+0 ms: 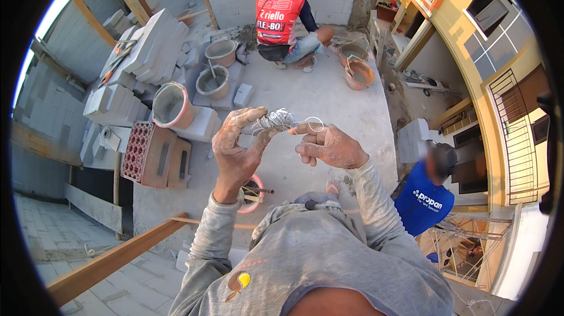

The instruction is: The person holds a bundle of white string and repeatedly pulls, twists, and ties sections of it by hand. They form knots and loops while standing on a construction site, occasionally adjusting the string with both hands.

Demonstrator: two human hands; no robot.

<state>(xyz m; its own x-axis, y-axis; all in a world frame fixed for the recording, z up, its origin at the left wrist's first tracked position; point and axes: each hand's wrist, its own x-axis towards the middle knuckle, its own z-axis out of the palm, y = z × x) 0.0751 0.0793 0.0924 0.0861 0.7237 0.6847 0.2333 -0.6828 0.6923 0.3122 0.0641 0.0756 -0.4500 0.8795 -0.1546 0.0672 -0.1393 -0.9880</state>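
Our dusty left grip (239, 146) holds a rounded bundle of thin, pale cord (277, 120) above the rough concrete floor (358, 113); our right grip (332, 146) meets its curling loop, whether pinching we cannot tell. Chalky rectangular blocks (151, 45) stack far left.

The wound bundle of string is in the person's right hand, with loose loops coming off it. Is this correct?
Not quite: the head view shows the bundle in the left hand, not the right. Loose loops do come off it.
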